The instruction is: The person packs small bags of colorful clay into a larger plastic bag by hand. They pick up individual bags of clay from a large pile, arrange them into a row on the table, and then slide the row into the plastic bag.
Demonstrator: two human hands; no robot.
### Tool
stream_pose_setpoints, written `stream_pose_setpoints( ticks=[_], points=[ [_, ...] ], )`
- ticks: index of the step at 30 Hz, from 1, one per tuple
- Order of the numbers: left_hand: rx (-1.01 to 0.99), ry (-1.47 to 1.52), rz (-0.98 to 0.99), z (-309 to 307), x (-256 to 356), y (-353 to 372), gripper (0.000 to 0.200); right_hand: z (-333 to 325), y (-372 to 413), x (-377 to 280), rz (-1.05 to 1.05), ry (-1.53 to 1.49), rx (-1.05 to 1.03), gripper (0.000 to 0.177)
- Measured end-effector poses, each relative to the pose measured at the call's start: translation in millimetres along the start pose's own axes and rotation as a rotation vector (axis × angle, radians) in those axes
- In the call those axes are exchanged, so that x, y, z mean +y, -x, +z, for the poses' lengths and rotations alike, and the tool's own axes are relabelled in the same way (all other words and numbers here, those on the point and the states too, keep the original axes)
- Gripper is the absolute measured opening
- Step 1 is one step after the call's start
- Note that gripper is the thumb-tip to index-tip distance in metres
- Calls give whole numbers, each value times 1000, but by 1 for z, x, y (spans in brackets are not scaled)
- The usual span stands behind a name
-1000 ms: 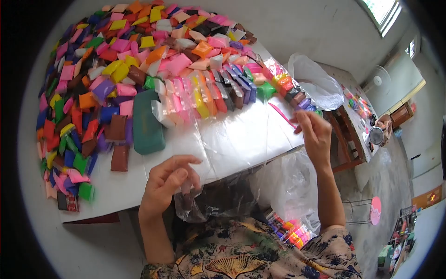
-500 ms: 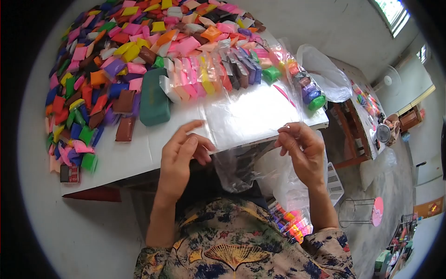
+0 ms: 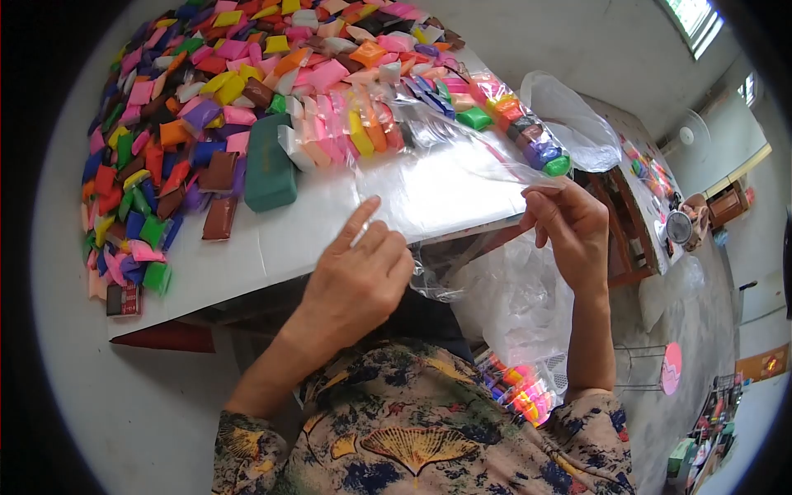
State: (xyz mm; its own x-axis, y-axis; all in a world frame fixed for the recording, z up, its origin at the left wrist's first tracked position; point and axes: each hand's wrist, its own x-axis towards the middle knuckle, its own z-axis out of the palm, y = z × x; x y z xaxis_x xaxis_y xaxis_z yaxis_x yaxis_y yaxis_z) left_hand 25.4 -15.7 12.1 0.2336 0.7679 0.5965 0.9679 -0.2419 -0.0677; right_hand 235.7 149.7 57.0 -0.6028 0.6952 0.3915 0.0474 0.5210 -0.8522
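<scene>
While the right hand pinches a clear bag spread toward its 10 o'clock, the left hand has index out, other fingers curled, can't tell its grip; packet row at its 12.

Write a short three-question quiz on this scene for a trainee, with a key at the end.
1. Which hand is pinching the clear plastic?
2. True or false: in the picture, the large green block lies right of the row of packets.
3. Fill in: the stool on the floor has a ____ seat.

Key: 1. The right hand. 2. False; the large green block lies left of the row of packets. 3. Pink.
</scene>
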Motion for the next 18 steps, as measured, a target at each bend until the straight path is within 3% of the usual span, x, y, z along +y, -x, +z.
stream_pose_setpoints(
  ticks=[2, 6, 7, 10, 14, 15, 18],
  points=[
    [73, -59, -13, -10, -6, -4, 7, -2, 4, 12, 87, -99, 21, 12],
    [22, -55, -67, -36, -11, -15, 29, 15, 33, 30, 243, -293, 81, 14],
    [-54, -39, -71, -40, -11, -16, 49, 25, 41, 35, 271, -414, 105, 13],
    [334, -27, -70, -32, 9, -20, 53, 59, 64, 46, 353, -709, 218, 10],
    [375, 19, -490, -22, 39, -11, 75, 96, 81, 61, 381, -935, 273, 8],
    [308, -81, -560, -12, 39, -11, 84, 104, 82, 63, 389, -972, 268, 9],
    [173, -167, -693, 16, 32, -5, 86, 125, 81, 52, 482, -1024, 225, 11]
  ],
)
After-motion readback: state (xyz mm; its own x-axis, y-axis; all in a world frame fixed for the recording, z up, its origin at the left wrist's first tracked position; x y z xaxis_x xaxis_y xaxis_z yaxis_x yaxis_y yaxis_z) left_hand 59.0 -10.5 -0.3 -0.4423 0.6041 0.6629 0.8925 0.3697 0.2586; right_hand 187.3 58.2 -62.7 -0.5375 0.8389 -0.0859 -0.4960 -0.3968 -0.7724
